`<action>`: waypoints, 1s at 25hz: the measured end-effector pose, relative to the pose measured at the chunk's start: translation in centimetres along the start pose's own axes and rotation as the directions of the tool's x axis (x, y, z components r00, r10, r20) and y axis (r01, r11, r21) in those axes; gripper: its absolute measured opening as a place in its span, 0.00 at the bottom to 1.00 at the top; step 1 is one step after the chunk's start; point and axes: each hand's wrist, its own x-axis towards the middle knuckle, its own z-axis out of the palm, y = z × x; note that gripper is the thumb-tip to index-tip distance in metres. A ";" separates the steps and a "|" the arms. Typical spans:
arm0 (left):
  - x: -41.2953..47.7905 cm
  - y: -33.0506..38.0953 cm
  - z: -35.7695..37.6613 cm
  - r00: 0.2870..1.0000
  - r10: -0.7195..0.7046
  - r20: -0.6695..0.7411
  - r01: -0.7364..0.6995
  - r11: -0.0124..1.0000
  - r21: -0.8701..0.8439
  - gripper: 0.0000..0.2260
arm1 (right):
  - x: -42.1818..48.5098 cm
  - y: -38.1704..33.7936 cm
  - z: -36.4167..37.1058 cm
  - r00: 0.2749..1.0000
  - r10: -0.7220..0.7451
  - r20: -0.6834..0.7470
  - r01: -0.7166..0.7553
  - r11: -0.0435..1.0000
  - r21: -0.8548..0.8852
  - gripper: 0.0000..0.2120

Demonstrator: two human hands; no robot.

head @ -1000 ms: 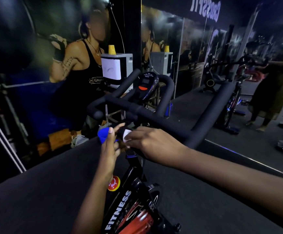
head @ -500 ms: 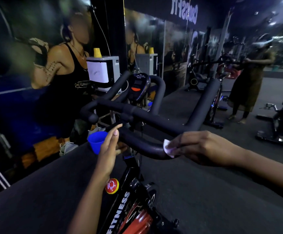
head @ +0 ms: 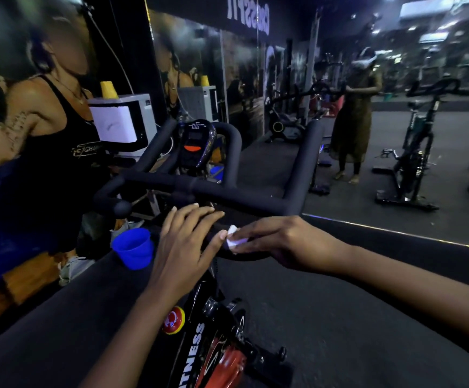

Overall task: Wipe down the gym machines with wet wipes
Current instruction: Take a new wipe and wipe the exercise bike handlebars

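A black exercise bike stands in front of me, its padded handlebar [head: 255, 201] crossing the middle of the view with a small console [head: 197, 144] above. My right hand [head: 280, 245] pinches a small white wet wipe [head: 234, 240] against the lower curved grip of the handlebar. My left hand [head: 184, 245] lies over the same grip just left of the wipe, fingers spread and nearly straight. The grip under both hands is mostly hidden.
A blue plastic cup [head: 134, 247] sits on a holder left of my left hand. A red knob [head: 174, 320] is on the frame below. A wall mirror [head: 395, 135] ahead reflects a standing person and other bikes. A white box [head: 121, 126] stands behind the handlebar.
My left hand has moved from beside the blue cup onto the grip. My right hand with the wipe has slid along the lower grip, first rightward, then back toward the left hand.
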 end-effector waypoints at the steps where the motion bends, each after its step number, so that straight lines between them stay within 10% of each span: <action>1: -0.1 0.0 0.2 1.000 0.011 0.005 -0.011 1.000 0.003 0.27 | -1.0 0.0 -0.4 1.000 0.005 0.000 -0.005 1.000 -0.017 0.17; 9: 0.8 0.7 -0.4 0.997 0.029 0.067 -0.031 0.999 0.036 0.26 | -5.8 1.6 -1.4 0.940 0.221 -0.262 -0.226 0.974 0.011 0.12; 16: 7.0 6.0 1.5 0.914 0.161 0.373 -0.164 0.986 -0.026 0.38 | -2.2 9.6 -3.7 0.532 0.553 -0.641 -0.747 0.663 -0.048 0.20; 25: 6.9 6.1 2.6 0.901 0.134 0.412 -0.159 0.987 0.028 0.40 | -3.5 4.3 1.5 0.446 0.580 -0.682 -0.747 0.661 0.073 0.16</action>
